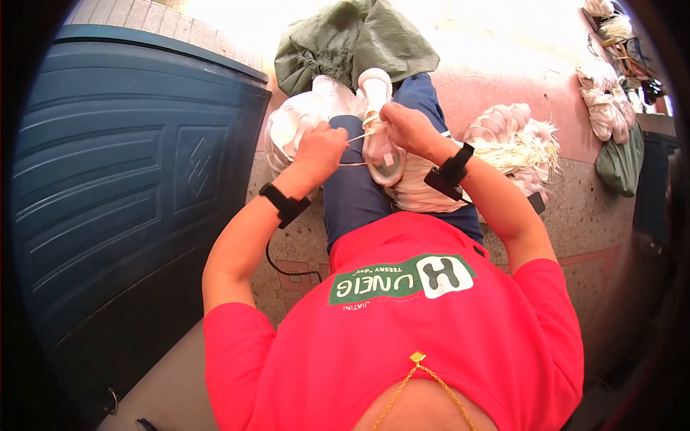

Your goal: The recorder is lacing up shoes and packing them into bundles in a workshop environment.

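A pale pinkish-white shoe (pixel 388 161) lies lengthwise over my thighs, its sole end pointing away from me. A thin cream shoelace (pixel 361 136) runs taut across from the shoe to my left hand (pixel 320 152), which is closed with the lace pinched in its fingers. My right hand (pixel 411 129) is closed at the shoe's right side, against the lacing; its fingertips are partly hidden, and the lace seems to be between them. Another loose strand hangs over my left thigh below the left hand.
White shoes in a pale bag (pixel 316 108) lie by my left leg. A bundle of white shoes with cream laces (pixel 510 140) is at my right. Beyond my knees is a green sack (pixel 359 43); a blue panelled door (pixel 136 165) stands left. More bundles hang or lie far right (pixel 607 108).
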The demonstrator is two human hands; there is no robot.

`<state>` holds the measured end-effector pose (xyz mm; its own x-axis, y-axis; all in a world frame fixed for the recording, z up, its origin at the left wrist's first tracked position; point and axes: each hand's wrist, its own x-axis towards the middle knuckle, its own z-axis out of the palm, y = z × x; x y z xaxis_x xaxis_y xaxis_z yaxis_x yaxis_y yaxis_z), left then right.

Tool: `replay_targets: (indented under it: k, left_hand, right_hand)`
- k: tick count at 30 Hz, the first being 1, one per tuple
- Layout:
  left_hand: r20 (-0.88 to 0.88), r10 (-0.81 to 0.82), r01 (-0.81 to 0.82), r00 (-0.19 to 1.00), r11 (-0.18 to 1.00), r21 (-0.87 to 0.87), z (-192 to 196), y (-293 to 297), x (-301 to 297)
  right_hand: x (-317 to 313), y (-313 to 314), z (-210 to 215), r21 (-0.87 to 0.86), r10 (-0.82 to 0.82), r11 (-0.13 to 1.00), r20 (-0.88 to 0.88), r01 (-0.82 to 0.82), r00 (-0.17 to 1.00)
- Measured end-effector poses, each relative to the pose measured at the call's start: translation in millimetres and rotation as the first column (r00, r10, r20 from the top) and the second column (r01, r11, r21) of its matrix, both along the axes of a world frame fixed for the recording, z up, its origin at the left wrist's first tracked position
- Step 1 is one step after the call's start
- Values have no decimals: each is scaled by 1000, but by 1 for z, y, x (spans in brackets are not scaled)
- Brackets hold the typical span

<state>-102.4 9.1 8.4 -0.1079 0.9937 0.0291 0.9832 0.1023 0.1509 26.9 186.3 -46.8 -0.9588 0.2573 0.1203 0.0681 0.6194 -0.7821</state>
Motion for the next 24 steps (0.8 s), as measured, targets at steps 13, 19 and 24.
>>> replay_targets:
  k: [13, 19, 24]
  left_hand:
    - [-254, 324, -362, 911, 925, -118, 10, -42, -38]
    - [669, 577, -721, 468, 687, -88, 31, -39, -37]
    - [947, 252, -712, -199, 627, -316, 100, -2, -11]
  right_hand:
    - [39, 4, 20, 387, 9, 904, 413, -184, 911]
    - [37, 25, 63, 700, -255, 714, 230, 23, 939]
    - [19, 34, 118, -427, -302, 844, 121, 324, 946]
